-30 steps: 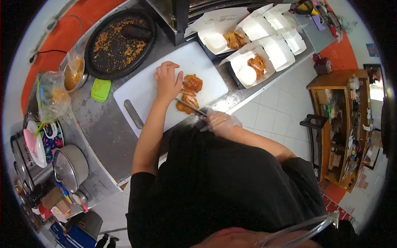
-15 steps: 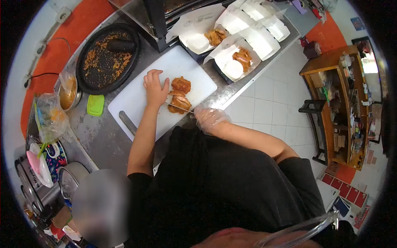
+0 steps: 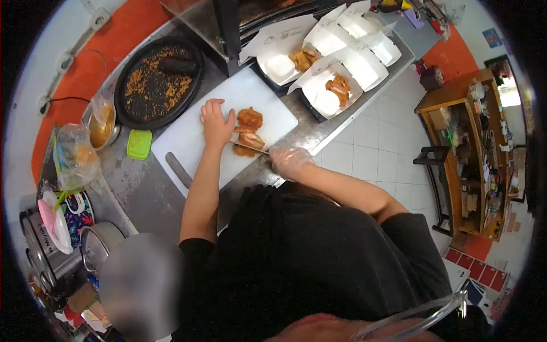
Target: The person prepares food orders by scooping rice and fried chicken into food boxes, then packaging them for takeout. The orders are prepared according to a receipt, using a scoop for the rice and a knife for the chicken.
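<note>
On the white cutting board [image 3: 273,102] lies a piece of fried chicken [image 3: 250,117], with cut slices [image 3: 251,139] of it nearer my body. My right hand [image 3: 289,161], in a clear plastic glove, is closed on a knife at the board's near right edge. The thin knife blade [image 3: 259,150] lies across the slices, pointing left; its handle is mostly hidden in the glove. My bare left hand [image 3: 216,122] rests on the board just left of the chicken, fingers apart and holding nothing.
A black stone mortar [image 3: 137,108] with orange crumbs and a pestle [image 3: 178,65] stands at the back left. Near it are a bowl [image 3: 101,128] and a green lid [image 3: 139,144]. Open food boxes [image 3: 310,91], two with chicken, line the counter's right. A shelf [image 3: 456,108] stands beyond.
The whole view has shifted slightly. My right hand and the knife have moved a little against the slices; my left hand keeps its place on the board.
</note>
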Demonstrator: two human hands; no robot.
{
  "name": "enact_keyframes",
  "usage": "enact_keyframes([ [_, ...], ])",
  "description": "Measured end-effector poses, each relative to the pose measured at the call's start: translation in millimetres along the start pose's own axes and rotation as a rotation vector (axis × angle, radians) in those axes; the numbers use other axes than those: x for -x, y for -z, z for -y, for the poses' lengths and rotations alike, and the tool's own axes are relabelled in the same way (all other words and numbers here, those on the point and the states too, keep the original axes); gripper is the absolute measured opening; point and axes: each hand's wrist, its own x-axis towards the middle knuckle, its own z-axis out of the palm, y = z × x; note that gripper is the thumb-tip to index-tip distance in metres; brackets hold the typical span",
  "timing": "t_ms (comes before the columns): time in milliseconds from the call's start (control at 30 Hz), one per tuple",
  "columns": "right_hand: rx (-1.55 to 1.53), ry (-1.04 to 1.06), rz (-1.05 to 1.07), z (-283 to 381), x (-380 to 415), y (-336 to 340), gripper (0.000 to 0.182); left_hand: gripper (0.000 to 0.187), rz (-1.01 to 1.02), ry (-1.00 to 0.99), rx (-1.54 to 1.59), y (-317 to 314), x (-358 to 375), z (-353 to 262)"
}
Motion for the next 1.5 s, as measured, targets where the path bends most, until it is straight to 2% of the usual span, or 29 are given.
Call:
enact_keyframes([
  [100,-0.147,0.054,-0.042,-2,-11,2,0.033,0.034,-0.019,-0.021,-0.06,5,-6,2],
  [233,-0.1,0.067,-0.047,0,-14,24,0.027,0.034,-0.058,-0.004,-0.079,2,-13,11],
  [300,-0.074,0.088,-0.003,1,-11,35,0.027,0.034,-0.071,0.076,-0.041,1,-14,13],
  [433,-0.013,0.017,0.043,-2,-8,19,0.027,0.034,-0.078,0.088,0.026,-1,-6,4],
  [500,-0.086,0.007,0.004,-2,-12,-3,0.027,0.034,-0.036,0.011,-0.022,8,-4,-3],
  [600,-0.07,0.065,0.037,3,-29,6,0.028,0.032,-0.06,0.027,-0.049,11,-14,16],
  [667,-0.174,0.017,0.066,3,-38,23,0.03,0.032,-0.095,0.035,-0.022,9,-21,26],
  [733,-0.1,0.176,0.013,-4,-38,44,0.035,0.031,-0.135,0.04,0.006,14,-25,25],
  [767,-0.13,0.092,0.062,-6,-28,60,0.041,0.031,-0.288,-0.036,0.033,20,-23,22],
  [800,-0.125,0.096,0.058,-15,-28,60,0.041,0.031,-0.437,-0.11,0.06,29,-18,17],
  [867,-0.233,-0.009,-0.118,-37,-30,56,0.043,0.03,-0.56,-0.001,0.161,48,8,-3],
  [900,-0.229,-0.001,-0.116,-42,-32,59,0.043,0.029,-0.626,0.042,0.182,55,23,-9],
  [967,-0.28,-0.204,-0.125,-48,-37,65,0.041,0.029,-0.646,0.085,0.207,67,57,-14],
  [1000,-0.272,-0.191,-0.127,-49,-40,63,0.041,0.028,-0.61,0.136,0.215,72,73,-17],
  [1067,-0.288,-0.196,-0.326,-50,-51,49,0.043,0.027,-0.586,0.195,0.213,79,103,-17],
  [1100,-0.145,-0.231,-0.282,-45,-60,44,0.05,0.026,-0.602,0.21,0.22,80,116,-14],
  [1133,-0.141,-0.217,-0.283,-33,-61,47,0.05,0.024,-0.616,0.223,0.227,83,126,-12],
  [1200,-0.145,0.073,-0.568,-4,-56,50,0.058,0.023,-0.626,0.241,0.172,92,142,-10],
  [1233,-0.146,0.078,-0.571,8,-60,45,0.058,0.021,-0.628,0.256,0.128,95,147,-9],
  [1333,-0.112,0.285,-0.616,34,-65,30,0.063,0.018,-0.676,0.3,0.198,100,155,-9],
  [1400,0.104,0.323,-0.47,44,-56,24,0.061,0.017,-0.695,0.29,0.21,102,156,-11],
  [1433,0.062,0.4,-0.534,41,-60,12,0.051,0.016,-0.709,0.284,0.225,103,156,-12],
  [1467,0.062,0.399,-0.536,38,-68,4,0.051,0.016,-0.71,0.282,0.226,104,157,-13],
  [1500,0.028,0.458,-0.51,36,-74,1,0.043,0.015,-0.704,0.275,0.203,105,158,-14],
])
